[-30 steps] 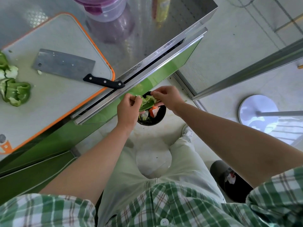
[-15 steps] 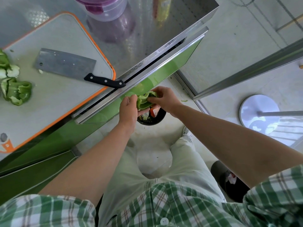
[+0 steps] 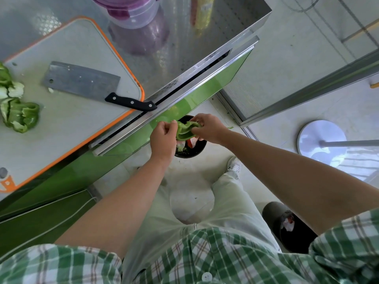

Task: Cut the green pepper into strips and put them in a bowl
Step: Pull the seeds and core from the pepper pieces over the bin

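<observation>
Down by the steel counter (image 3: 205, 48), the left hand (image 3: 163, 138) and the right hand (image 3: 207, 128) both pinch one pepper piece (image 3: 185, 131) with bent fingers, over a black bin (image 3: 194, 152) on the floor. Other pepper chunks (image 3: 20, 115) lie on the board (image 3: 71, 130), near the knife (image 3: 82, 80).

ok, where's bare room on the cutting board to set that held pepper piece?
Free: on the cutting board, the wide patch between cleaver, pepper pieces and near orange edge. Crowded: left edge, pepper pieces; cleaver lies across the upper middle.
</observation>
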`<state>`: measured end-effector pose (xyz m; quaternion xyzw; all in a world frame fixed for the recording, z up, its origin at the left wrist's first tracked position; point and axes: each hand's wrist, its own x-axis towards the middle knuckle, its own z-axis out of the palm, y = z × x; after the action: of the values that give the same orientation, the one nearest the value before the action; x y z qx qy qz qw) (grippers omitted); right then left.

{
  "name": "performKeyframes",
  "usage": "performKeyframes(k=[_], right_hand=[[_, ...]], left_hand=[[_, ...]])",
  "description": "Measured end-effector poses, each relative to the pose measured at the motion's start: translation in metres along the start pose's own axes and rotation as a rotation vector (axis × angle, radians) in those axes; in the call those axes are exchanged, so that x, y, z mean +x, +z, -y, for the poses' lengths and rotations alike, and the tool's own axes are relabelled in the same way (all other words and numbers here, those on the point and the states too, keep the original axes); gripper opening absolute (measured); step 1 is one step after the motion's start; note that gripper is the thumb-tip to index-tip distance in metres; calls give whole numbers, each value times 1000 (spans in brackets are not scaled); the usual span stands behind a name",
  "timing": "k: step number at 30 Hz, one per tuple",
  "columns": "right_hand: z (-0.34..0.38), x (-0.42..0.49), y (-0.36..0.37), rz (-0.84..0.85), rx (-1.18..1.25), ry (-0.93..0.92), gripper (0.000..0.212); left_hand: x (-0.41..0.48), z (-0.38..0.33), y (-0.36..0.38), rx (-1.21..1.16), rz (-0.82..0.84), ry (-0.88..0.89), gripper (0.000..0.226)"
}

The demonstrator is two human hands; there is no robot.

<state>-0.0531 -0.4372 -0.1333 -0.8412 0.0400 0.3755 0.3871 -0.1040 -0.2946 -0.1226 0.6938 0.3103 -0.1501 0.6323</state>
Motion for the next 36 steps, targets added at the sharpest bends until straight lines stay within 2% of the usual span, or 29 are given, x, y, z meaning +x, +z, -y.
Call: performKeyframes(k=[3,6,8,10,12,14,16,19,22,26,28,31,33,36], right_hand=[[-6,-6,-8,116,63,-26,35],[-9,-5,-10,41,48,-46,36],[-10,-6,-14,11,155,-42,34],[-9,-10,-16,92,307,-66,34],[-8,-13,-17,143,269,-120,31],[-9,-15,-16,119,195,-136,24],[-11,-15,-16,75,223,-128,21],[-17,-15,-17,-10,155,-149,15],[-19,-17,-17,-96,104,-140,13],[-15,-18,-13,-177,95,-98,8],[-14,-16,-8,-161,95,-93,9],[-13,-16,-1,-58,185,-74,14],[-12,-14,0,-32,259,-39,25],[-11,-9,-3,-66,342,-11,34]], left_hand=[[1,7,1,50,-2,13,42],[2,3,0,-1,-18,-14,33],[3,1,-3,-82,-15,-38,24],[5,3,-7,-111,28,-41,21],[3,1,-10,-139,85,-30,20],[2,0,-12,-186,127,-53,16],[4,0,-14,-216,136,-85,15],[9,4,-13,-99,63,-85,13],[12,4,-8,73,7,-49,21],[7,-1,1,95,191,-17,25],[4,1,6,81,262,-45,25],[5,4,10,13,155,-81,18],[10,7,7,134,77,-18,22],[12,9,-3,287,107,62,26]])
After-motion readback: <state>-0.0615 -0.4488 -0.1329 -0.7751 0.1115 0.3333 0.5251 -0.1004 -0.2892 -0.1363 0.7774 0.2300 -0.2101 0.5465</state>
